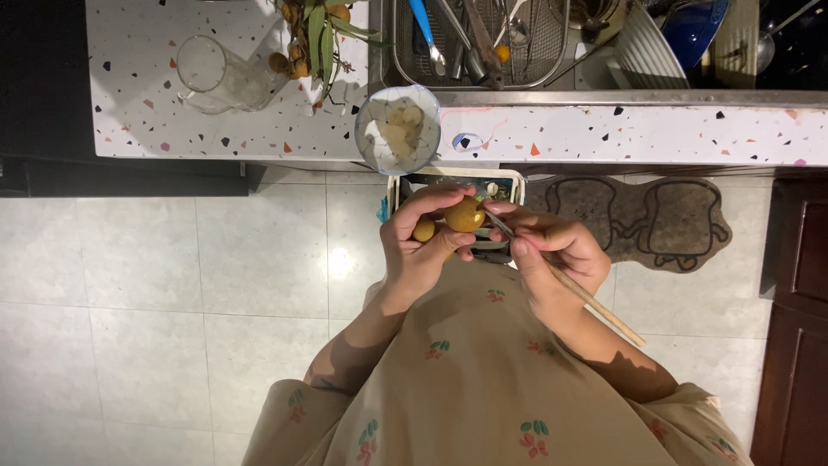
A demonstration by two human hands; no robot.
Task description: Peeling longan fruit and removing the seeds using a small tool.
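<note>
The left hand (420, 246) is cupping two small round yellow-brown fruits (464, 215), one larger and one smaller, with its fingers curled closed around them and the thumb pressing from below. This grip is exposing the upper face of the larger fruit toward the right hand (552, 250). The right hand is pinching a thin tool with a long pale wooden handle (595, 302) between closed fingers, and the tip is touching the larger fruit; the handle is trailing back past the wrist, apparently to steady the tip. Whether the tip is a blade cannot be told.

Both hands are working in mid-air above a small rectangular container with a pale rim (455, 178) standing on the grey tiled floor (172, 276), probably placed there to catch scraps.

A round translucent bowl holding pale peeled pieces (398, 129) is sitting at the front edge of the white speckled terrazzo counter (604, 134), slightly overhanging and just beyond the hands. Farther back, a clear glass measuring jug (216, 76) and a leafy bunch of the same fruit (315, 34) are resting well apart from the bowl. A wire dish rack with utensils (479, 43) is occupying the sink.

Open floor is lying to the left; a brown patterned mat (638, 220) and a dark wooden cabinet (798, 302) are bounding the right
</note>
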